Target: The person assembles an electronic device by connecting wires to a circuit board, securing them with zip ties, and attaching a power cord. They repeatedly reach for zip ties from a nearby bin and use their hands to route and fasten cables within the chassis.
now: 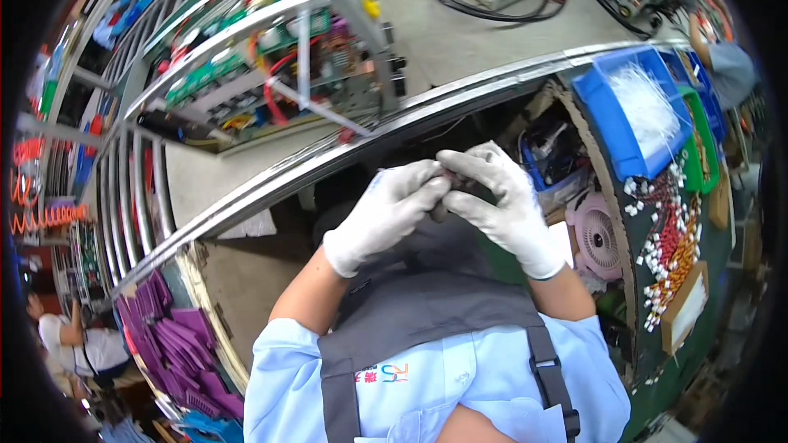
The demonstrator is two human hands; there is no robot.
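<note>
My left hand (pixel 386 212), in a white work glove, is held in front of my apron (pixel 460 312). Its thumb and fingers are pinched together at the fingertips. Facing it, my right hand (pixel 502 201) wears a matching glove and is closed the same way, the fingertips of both hands almost meeting. Between them shows a small dark thing, mostly covered by the fingers; its kind cannot be made out. Beyond the hands runs the metal edge rail (pixel 460 98) of the workbench.
An open metal chassis with circuit boards (pixel 279 74) stands far left. At right are a blue bin of white strips (pixel 587 90), a green bin (pixel 707 148), bundled connector wires (pixel 669 238) and a pink fan (pixel 597 234). Purple plastic parts (pixel 172 344) lie at lower left.
</note>
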